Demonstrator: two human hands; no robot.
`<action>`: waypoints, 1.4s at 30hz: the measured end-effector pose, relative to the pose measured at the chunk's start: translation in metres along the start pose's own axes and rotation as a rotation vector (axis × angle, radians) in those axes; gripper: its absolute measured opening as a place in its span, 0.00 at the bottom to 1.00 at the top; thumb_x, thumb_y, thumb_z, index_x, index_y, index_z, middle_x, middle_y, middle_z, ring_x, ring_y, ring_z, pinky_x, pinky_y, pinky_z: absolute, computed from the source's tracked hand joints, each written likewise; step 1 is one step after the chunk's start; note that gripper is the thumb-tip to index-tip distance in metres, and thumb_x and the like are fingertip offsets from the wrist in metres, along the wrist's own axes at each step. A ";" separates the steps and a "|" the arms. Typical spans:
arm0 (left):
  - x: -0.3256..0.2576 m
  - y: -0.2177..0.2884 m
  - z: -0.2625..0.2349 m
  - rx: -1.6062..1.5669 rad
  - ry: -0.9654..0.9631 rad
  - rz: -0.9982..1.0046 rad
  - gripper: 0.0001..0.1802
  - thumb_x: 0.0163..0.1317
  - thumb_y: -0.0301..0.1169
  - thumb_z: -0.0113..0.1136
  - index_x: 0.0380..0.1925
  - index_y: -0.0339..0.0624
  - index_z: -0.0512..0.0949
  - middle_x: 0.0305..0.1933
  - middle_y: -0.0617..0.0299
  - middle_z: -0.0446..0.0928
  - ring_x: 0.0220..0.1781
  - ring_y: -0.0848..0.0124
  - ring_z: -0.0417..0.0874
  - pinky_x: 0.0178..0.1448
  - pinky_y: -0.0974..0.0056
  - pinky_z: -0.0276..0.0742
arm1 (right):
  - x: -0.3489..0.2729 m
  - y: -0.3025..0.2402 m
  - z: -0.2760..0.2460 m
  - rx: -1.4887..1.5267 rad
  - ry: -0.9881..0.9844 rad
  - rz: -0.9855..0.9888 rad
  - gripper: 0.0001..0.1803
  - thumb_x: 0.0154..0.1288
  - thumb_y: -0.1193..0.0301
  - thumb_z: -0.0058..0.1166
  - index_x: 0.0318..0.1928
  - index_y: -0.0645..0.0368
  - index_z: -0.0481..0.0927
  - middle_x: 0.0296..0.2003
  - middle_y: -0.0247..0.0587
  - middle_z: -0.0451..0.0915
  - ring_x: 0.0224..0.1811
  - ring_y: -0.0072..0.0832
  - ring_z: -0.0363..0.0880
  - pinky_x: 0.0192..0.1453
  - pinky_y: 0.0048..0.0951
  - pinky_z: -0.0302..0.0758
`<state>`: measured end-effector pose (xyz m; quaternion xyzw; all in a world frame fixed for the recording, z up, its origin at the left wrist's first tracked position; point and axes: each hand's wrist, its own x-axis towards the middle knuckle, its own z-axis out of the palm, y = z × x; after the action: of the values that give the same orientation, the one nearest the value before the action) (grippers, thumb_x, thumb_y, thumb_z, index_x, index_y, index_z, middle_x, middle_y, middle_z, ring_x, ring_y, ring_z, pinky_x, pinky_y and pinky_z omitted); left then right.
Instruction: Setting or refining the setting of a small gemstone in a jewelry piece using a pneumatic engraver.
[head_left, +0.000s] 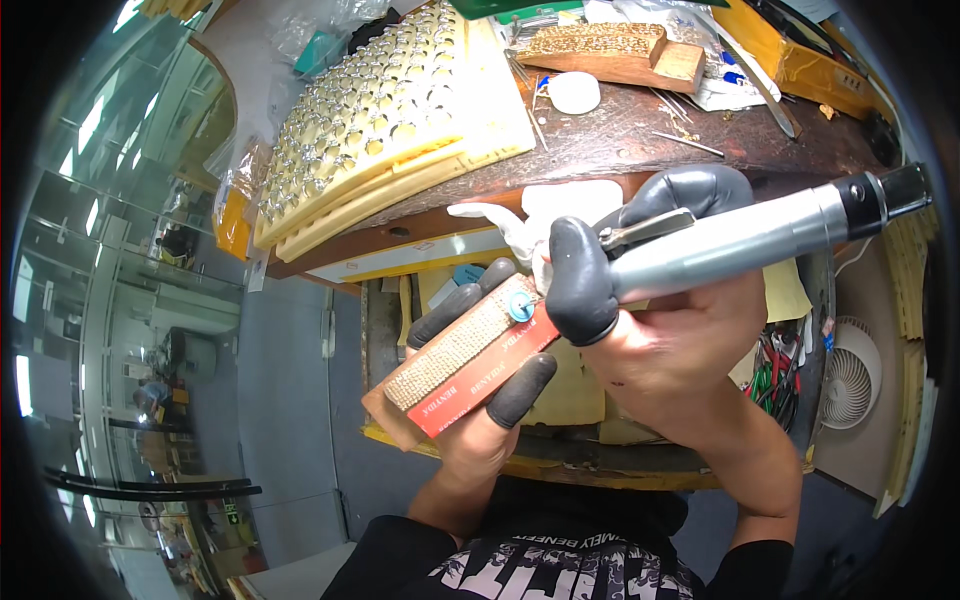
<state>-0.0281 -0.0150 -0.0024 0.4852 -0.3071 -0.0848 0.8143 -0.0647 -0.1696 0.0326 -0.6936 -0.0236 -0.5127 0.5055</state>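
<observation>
My left hand point(478, 443) has black finger cots on its fingertips and grips a wooden block point(388, 420) from both sides. Red tape point(480, 385) with print covers one side of the block. Along its top lies a pale gold strip with a woven, beaded texture point(450, 357). In my right hand point(690, 340), also in black finger cots, is a silver rotary handpiece point(735, 245), slanting down to the left. A small blue wheel point(521, 306) shows near its tip, at the upper right end of the strip; whether it touches the strip I cannot tell.
On the dark bench stands a slanted tray point(370, 110) with rows of shiny rings. Farther right are a wooden block with gold beading point(590, 45), a white round lid point(574, 93) and a yellow box point(795, 70). Below, an open drawer holds pliers point(785, 365); a white fan point(850, 375) stands right.
</observation>
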 end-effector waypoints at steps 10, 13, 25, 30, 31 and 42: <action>-0.001 0.002 0.004 0.012 0.071 -0.050 0.40 0.52 0.13 0.67 0.65 0.42 0.62 0.69 0.43 0.66 0.72 0.56 0.68 0.76 0.49 0.65 | 0.002 -0.007 0.000 -0.026 0.041 0.020 0.10 0.54 0.78 0.71 0.31 0.65 0.80 0.32 0.33 0.74 0.31 0.16 0.71 0.34 0.20 0.68; -0.001 0.002 0.003 0.000 0.052 -0.048 0.41 0.52 0.13 0.67 0.65 0.42 0.62 0.70 0.43 0.66 0.72 0.56 0.68 0.76 0.49 0.65 | 0.000 -0.003 0.000 -0.015 0.053 0.025 0.09 0.54 0.78 0.71 0.29 0.65 0.80 0.32 0.33 0.74 0.31 0.16 0.71 0.34 0.20 0.68; -0.001 0.000 0.002 0.025 0.064 -0.033 0.41 0.51 0.13 0.68 0.65 0.42 0.62 0.70 0.42 0.66 0.72 0.55 0.68 0.75 0.49 0.66 | -0.001 -0.003 0.002 0.043 0.073 0.071 0.13 0.54 0.78 0.71 0.34 0.65 0.78 0.32 0.32 0.72 0.30 0.16 0.71 0.34 0.20 0.68; -0.001 -0.001 0.001 0.004 0.042 -0.024 0.41 0.51 0.13 0.68 0.65 0.42 0.62 0.70 0.42 0.66 0.72 0.55 0.68 0.75 0.49 0.66 | 0.000 -0.001 0.001 0.003 0.060 0.007 0.15 0.55 0.78 0.71 0.37 0.66 0.75 0.31 0.31 0.72 0.30 0.14 0.70 0.34 0.18 0.68; -0.001 -0.001 0.001 0.004 0.037 -0.022 0.41 0.51 0.13 0.68 0.65 0.42 0.62 0.70 0.42 0.66 0.72 0.55 0.68 0.75 0.49 0.66 | 0.000 -0.001 0.000 -0.021 0.045 -0.020 0.15 0.55 0.78 0.71 0.37 0.66 0.76 0.31 0.31 0.73 0.31 0.14 0.70 0.34 0.18 0.68; 0.000 -0.002 0.002 0.005 0.039 -0.008 0.40 0.52 0.13 0.68 0.65 0.41 0.63 0.69 0.43 0.67 0.72 0.55 0.69 0.75 0.49 0.66 | 0.000 -0.001 0.000 -0.056 0.037 -0.073 0.16 0.55 0.78 0.71 0.39 0.68 0.76 0.32 0.31 0.76 0.29 0.13 0.71 0.34 0.17 0.69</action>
<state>-0.0289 -0.0171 -0.0033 0.4899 -0.2896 -0.0779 0.8186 -0.0654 -0.1690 0.0336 -0.6963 -0.0253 -0.5442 0.4672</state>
